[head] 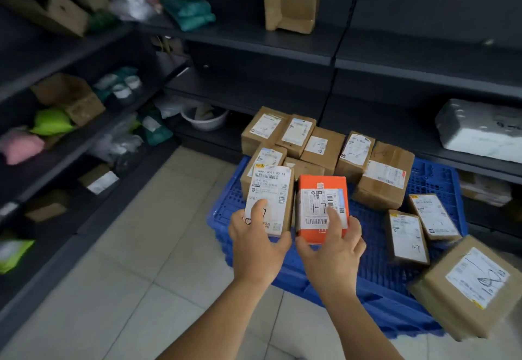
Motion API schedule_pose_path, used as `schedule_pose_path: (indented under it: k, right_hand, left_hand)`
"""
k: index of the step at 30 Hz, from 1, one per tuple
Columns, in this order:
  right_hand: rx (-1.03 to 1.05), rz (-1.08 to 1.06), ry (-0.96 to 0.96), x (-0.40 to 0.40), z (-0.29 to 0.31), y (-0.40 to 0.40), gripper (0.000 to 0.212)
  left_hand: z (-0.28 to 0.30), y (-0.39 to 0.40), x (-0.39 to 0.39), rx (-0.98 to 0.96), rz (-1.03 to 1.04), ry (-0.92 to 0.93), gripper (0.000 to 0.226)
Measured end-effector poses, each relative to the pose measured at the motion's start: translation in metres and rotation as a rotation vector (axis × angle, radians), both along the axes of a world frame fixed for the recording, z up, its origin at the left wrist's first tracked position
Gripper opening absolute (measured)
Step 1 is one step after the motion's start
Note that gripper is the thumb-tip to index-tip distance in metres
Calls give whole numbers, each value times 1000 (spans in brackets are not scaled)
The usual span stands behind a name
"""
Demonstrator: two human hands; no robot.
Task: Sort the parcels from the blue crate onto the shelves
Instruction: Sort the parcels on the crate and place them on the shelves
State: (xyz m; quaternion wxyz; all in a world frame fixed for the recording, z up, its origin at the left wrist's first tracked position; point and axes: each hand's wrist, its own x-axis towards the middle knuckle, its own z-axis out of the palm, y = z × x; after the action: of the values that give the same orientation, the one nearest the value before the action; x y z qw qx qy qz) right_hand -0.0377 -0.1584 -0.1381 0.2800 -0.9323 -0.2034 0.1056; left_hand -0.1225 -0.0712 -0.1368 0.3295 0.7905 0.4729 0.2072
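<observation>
Over the blue crate (432,181), the left hand (258,246) grips a brown labelled box (269,198) by its lower end, thumb curled across the label; the right hand (333,249) likewise grips an orange box (322,207). Both look small, stiff and probably light; holding across the short edges should suit. The dark shelves (254,40) stand just beyond.

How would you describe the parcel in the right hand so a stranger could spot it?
Find the blue crate on the floor. Above its near left corner, the right hand holds a small box. It alone is bright orange; every neighbour is brown cardboard.
</observation>
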Motion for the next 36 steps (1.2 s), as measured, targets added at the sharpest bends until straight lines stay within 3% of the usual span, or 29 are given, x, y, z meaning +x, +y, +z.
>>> schedule_pose_path:
  k: [20, 29, 36]
  right_hand:
    - [165, 745, -2, -410, 93, 108, 78]
    - [142, 1019, -1, -539, 102, 166, 81]
    - [144, 1172, -32, -609, 108, 249, 82]
  left_hand:
    - [84, 34, -446, 114, 776, 8, 76]
    - [96, 51, -571, 78, 1052, 8, 78]
    - [110, 122, -641, 64, 1180, 44, 76]
